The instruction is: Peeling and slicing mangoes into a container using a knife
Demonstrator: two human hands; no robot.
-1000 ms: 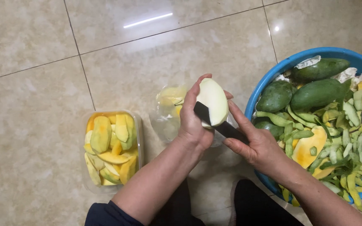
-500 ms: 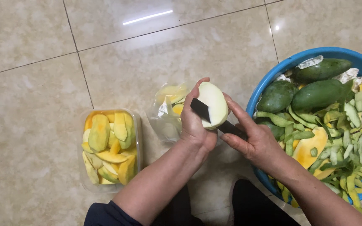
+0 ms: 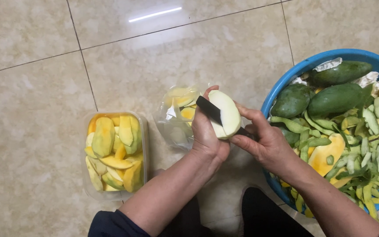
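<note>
**Peeled mango held over tiled floor, knife blade against its face**

1. Tiled floor (image 3: pixel 36 79): pale glossy tiles with dark grout lines. Beyond and to the left of both hands the floor lies open up to the top and left picture edges.

2. Blue basin (image 3: pixel 286 81): just right of the right hand, cut off by the right picture edge. Its rim passes close beside the right wrist, so room on that side is tight. It holds whole green mangoes (image 3: pixel 336 98) and a heap of green peel strips (image 3: pixel 356 158).

3. Clear tub (image 3: pixel 143 131): well apart to the left of the left hand, filled with yellow mango slices (image 3: pixel 110 153). A strip of bare floor separates it from the forearm.

4. Clear plastic bag (image 3: pixel 172 127): on the floor directly beyond and below the left hand, holding a few slices.

5. Peeled mango (image 3: pixel 227 112): pale, held upright between the two hands, above the bag's right edge.

6. Left hand (image 3: pixel 207 138): fingers closed around the mango's left side, thumb at its top.

7. Right hand (image 3: pixel 266 142): closed on the handle of the knife (image 3: pixel 209 109); the dark blade lies across the mango's face, tip pointing up-left.
</note>
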